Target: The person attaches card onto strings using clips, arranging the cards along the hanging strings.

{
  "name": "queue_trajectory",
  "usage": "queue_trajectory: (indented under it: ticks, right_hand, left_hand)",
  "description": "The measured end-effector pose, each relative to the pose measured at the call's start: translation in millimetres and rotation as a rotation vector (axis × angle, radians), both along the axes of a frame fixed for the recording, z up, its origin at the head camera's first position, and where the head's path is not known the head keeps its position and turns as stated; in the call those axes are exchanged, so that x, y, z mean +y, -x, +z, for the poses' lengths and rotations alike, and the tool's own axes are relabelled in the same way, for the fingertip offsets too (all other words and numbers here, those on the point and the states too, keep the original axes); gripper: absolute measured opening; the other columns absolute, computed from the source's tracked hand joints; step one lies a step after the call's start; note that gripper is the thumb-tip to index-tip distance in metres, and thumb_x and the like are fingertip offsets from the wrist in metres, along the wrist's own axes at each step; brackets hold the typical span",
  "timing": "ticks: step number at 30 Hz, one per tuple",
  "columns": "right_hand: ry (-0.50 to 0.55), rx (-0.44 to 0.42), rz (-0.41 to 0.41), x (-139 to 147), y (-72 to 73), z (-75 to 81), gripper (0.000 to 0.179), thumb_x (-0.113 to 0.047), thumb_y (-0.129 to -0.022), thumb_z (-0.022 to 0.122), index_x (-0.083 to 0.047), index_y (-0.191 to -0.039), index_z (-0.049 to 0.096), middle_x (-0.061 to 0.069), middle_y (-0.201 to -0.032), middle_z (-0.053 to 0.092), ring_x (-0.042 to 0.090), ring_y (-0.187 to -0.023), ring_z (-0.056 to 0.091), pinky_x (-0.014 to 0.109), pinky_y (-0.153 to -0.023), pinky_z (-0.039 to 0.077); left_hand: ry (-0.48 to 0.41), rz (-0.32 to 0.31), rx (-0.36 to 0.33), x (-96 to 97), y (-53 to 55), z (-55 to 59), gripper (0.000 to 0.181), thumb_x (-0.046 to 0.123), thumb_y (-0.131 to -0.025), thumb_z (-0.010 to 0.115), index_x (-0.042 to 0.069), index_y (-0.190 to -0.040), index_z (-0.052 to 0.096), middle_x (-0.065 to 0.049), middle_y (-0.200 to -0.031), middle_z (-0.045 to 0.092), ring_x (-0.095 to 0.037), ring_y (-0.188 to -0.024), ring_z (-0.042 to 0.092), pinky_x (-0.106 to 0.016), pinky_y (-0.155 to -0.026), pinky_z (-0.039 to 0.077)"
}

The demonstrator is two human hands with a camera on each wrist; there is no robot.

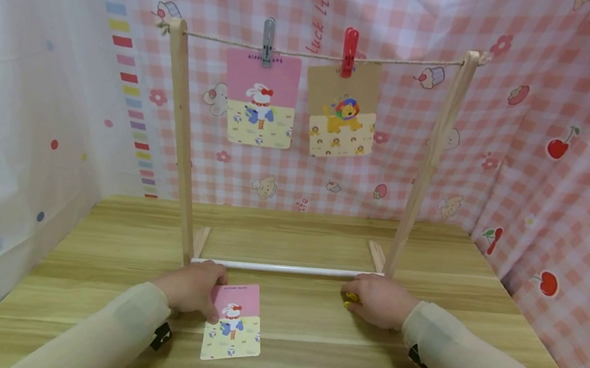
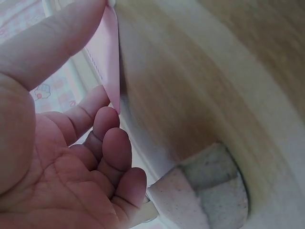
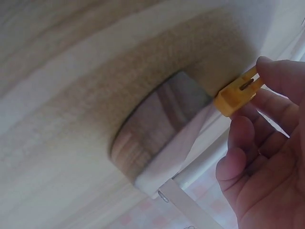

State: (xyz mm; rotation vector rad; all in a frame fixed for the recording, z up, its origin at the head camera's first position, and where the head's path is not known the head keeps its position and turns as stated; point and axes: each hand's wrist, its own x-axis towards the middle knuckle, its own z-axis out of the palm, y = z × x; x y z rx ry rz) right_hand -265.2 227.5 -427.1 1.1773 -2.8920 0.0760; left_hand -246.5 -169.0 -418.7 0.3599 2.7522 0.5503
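Observation:
My left hand pinches the left edge of a pink and pale yellow card with a rabbit picture, low over the table. In the left wrist view the thumb lies across the card's pink part, fingers on its other side. Over on the right, my right hand holds a yellow clothespin between thumb and fingers, close to the tabletop. Above, a twine line carries a matching rabbit card under a grey clothespin and a brown lion card under a red clothespin.
Two upright wooden posts hold the twine, joined near the table by a white bar just beyond both hands. Short wooden feet stick out behind. A pink checked curtain hangs behind the wooden table.

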Motion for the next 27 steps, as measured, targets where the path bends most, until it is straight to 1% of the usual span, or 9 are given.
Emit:
queue_trajectory:
  ticks: [3, 6, 9, 12, 16, 20, 23, 27]
  right_hand:
    - [0.001, 0.007, 0.004, -0.1, -0.3, 0.1, 0.015, -0.021, -0.095, 0.078, -0.02, -0.09, 0.064, -0.009, -0.082, 0.058, 0.005, -0.074, 0.05, 0.03, -0.066, 0.048]
    - [0.001, 0.009, 0.003, -0.4, -1.2, 0.6, 0.017, -0.021, -0.095, 0.078, -0.019, -0.088, 0.063, -0.009, -0.08, 0.056, 0.004, -0.072, 0.049, 0.029, -0.065, 0.047]
    - [0.01, 0.001, -0.005, -0.5, -1.8, 1.1, 0.015, -0.02, -0.095, 0.078, -0.019, -0.088, 0.064, -0.008, -0.081, 0.058, 0.004, -0.073, 0.05, 0.029, -0.065, 0.048]
    - [0.03, -0.015, -0.017, -0.2, -1.8, 1.1, 0.012, -0.019, -0.094, 0.078, -0.018, -0.09, 0.066, -0.008, -0.084, 0.062, 0.004, -0.075, 0.053, 0.03, -0.068, 0.05]
    - [0.052, -0.027, -0.033, 0.4, -1.2, 0.2, 0.009, -0.018, -0.094, 0.077, -0.018, -0.093, 0.068, -0.008, -0.087, 0.064, 0.004, -0.077, 0.056, 0.03, -0.07, 0.052]
    - [0.078, -0.032, -0.05, 0.5, -2.0, 1.6, 0.01, -0.019, -0.095, 0.077, -0.017, -0.097, 0.067, -0.008, -0.088, 0.065, 0.004, -0.078, 0.056, 0.03, -0.07, 0.053]
    - [0.098, -0.041, -0.065, -0.1, -3.4, 3.4, 0.011, -0.019, -0.095, 0.076, -0.015, -0.099, 0.067, -0.008, -0.088, 0.065, 0.004, -0.078, 0.056, 0.031, -0.071, 0.054]
    - [0.112, -0.042, -0.078, -0.8, -4.8, 4.4, 0.013, -0.019, -0.096, 0.075, -0.013, -0.103, 0.067, -0.008, -0.089, 0.065, 0.004, -0.078, 0.056, 0.032, -0.072, 0.055]
  left_hand:
    - [-0.002, -0.001, 0.008, 1.3, -1.1, 0.6, 0.062, 0.023, -0.062, 0.101, 0.014, -0.113, 0.068, 0.0, -0.104, 0.064, -0.02, -0.091, 0.061, -0.047, -0.09, 0.055]
    - [-0.006, 0.005, 0.014, 2.2, -2.2, 0.9, 0.063, 0.023, -0.061, 0.101, 0.015, -0.114, 0.067, 0.001, -0.105, 0.064, -0.02, -0.093, 0.06, -0.047, -0.092, 0.055]
    - [-0.012, 0.007, 0.014, 2.4, -2.3, 1.0, 0.065, 0.022, -0.061, 0.101, 0.016, -0.115, 0.067, 0.001, -0.106, 0.064, -0.02, -0.095, 0.06, -0.048, -0.093, 0.054]
    - [-0.028, 0.002, 0.004, 2.2, -1.6, 0.7, 0.065, 0.021, -0.062, 0.101, 0.015, -0.115, 0.066, 0.002, -0.105, 0.065, -0.02, -0.094, 0.061, -0.048, -0.091, 0.054]
    - [-0.084, 0.007, -0.004, 1.4, -0.9, -0.2, 0.058, 0.015, -0.068, 0.098, 0.014, -0.115, 0.064, 0.001, -0.101, 0.065, -0.019, -0.089, 0.06, -0.042, -0.085, 0.053]
    - [-0.146, 0.012, 0.014, 1.0, -0.1, -1.9, 0.046, 0.009, -0.074, 0.094, 0.015, -0.108, 0.064, -0.001, -0.091, 0.062, -0.019, -0.081, 0.056, -0.035, -0.076, 0.048]
    - [-0.19, 0.006, 0.027, 0.8, 0.9, -3.3, 0.04, 0.006, -0.076, 0.091, 0.014, -0.104, 0.065, -0.002, -0.086, 0.06, -0.018, -0.078, 0.055, -0.033, -0.073, 0.046]
    - [-0.25, 0.002, 0.023, 0.0, 2.4, -3.5, 0.039, 0.006, -0.077, 0.091, 0.013, -0.105, 0.065, -0.002, -0.087, 0.06, -0.018, -0.08, 0.054, -0.033, -0.074, 0.046]
